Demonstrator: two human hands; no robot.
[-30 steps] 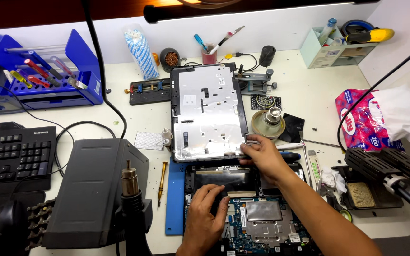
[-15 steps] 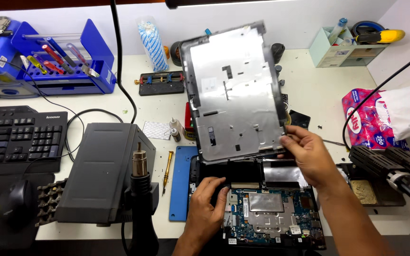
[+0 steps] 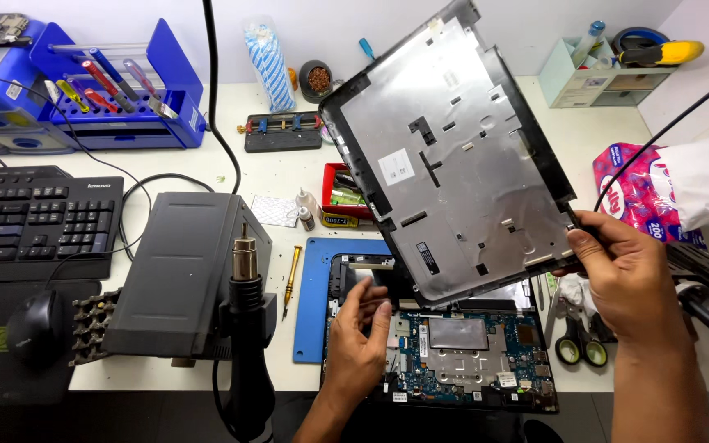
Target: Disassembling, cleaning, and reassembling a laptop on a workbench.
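My right hand grips the lower right corner of a large silver metal laptop cover panel with a black rim, held tilted up off the desk. Under it lies the opened laptop base with its blue circuit board exposed, resting on a blue mat. My left hand rests on the left side of that base, fingers against its edge just below the raised panel.
A hot-air station with its nozzle stands left of the mat, beside a small screwdriver. A keyboard and mouse lie far left, scissors right, a tool rack behind.
The cover panel was lying flat behind the base; my right hand has lifted it and swung it up and to the right. My left hand stayed on the base.
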